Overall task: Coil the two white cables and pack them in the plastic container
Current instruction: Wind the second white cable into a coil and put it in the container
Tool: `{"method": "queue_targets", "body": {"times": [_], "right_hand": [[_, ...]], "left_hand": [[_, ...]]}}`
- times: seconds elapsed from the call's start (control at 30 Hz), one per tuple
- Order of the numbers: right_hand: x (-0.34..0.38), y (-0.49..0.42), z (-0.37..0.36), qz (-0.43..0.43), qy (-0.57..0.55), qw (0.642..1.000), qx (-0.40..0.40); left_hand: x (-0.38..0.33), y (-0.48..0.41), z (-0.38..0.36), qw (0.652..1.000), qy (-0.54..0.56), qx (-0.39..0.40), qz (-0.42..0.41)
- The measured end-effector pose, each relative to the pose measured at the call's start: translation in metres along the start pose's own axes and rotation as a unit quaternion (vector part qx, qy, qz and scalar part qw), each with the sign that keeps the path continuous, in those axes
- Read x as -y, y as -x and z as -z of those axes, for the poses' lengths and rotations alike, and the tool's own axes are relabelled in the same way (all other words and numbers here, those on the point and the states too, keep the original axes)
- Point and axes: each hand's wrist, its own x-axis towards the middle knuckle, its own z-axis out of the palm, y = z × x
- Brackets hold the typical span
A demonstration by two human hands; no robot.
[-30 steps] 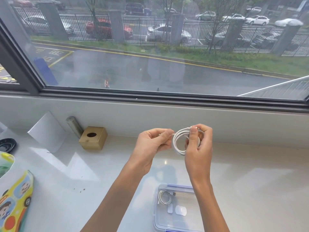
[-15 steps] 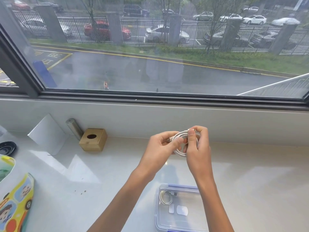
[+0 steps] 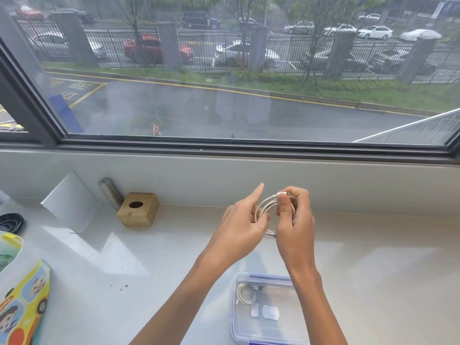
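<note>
White, thin and limp, the second white cable (image 3: 267, 207) should weigh next to nothing, but its loops will likely spring apart unless they are pinched together. At 9 o'clock of the coil, the left hand (image 3: 239, 227) has its index finger straight and pointing toward 12 o'clock. Its thumb and other fingers curl at the loops' left edge and appear to pinch them there. At 3 o'clock of the coil, the right hand (image 3: 296, 220) grasps the bundle, with the thumb pressed over the strands just under the connector (image 3: 283, 194), which sticks out at the coil's 12 o'clock. The coil hangs in the air above the white sill (image 3: 124, 257), touching only the hands. At 6 o'clock of the hands lies the open plastic container (image 3: 266, 277), and in its 10 o'clock corner the first white cable (image 3: 246, 293) already rests coiled. The best hold, I judge, is across all strands at once, near the plug. The smooth sheath may slip, and a loose end could unwind on the way in.
</note>
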Motion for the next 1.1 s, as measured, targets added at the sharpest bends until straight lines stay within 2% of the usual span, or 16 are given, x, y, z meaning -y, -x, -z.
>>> {"method": "queue_targets", "body": {"times": [0.1,0.2,0.37,0.47,0.5,0.53,0.57,0.63,0.67,0.7,0.8,0.97,1.1], "right_hand": [[0.003,-0.002,0.003,0.012,0.006,1.0,0.001],[0.008,-0.003,0.006,-0.014,-0.047,0.999,0.006],[0.018,-0.002,0.006,-0.088,-0.209,0.973,0.025],[0.018,-0.002,0.004,-0.085,-0.195,0.977,0.02],[0.017,-0.001,0.003,-0.081,-0.179,0.98,0.014],[0.017,0.0,0.002,-0.074,-0.16,0.984,0.007],[0.017,0.001,0.001,-0.068,-0.139,0.988,-0.003],[0.017,0.005,-0.003,-0.061,-0.107,0.992,-0.02],[0.018,0.007,-0.004,-0.058,-0.099,0.993,-0.027],[0.02,0.008,-0.005,-0.053,-0.093,0.994,-0.032],[0.026,0.01,-0.009,-0.04,-0.096,0.994,-0.041],[0.03,0.011,-0.015,-0.031,-0.067,0.996,-0.058],[0.029,0.009,-0.015,-0.037,-0.045,0.994,-0.097]], "left_hand": [[-0.001,0.0,0.0,1.0,0.021,0.009,0.009],[-0.006,-0.002,0.008,0.982,0.178,0.05,0.044],[-0.003,-0.004,0.024,0.888,0.436,0.126,0.08],[0.003,-0.003,0.022,0.8,0.568,0.157,0.115],[0.004,-0.002,0.02,0.784,0.589,0.158,0.115],[0.005,-0.001,0.017,0.788,0.587,0.153,0.103],[0.005,0.0,0.015,0.813,0.558,0.143,0.081],[0.001,0.004,0.01,0.897,0.429,0.101,0.023],[-0.002,0.005,0.008,0.932,0.357,0.067,-0.004],[-0.004,0.005,0.006,0.952,0.305,0.025,-0.022],[-0.006,0.005,0.001,0.953,0.295,-0.072,-0.024],[-0.01,0.005,-0.008,0.94,0.31,-0.143,-0.005],[-0.006,0.003,-0.012,0.937,0.26,-0.233,0.021]]}}
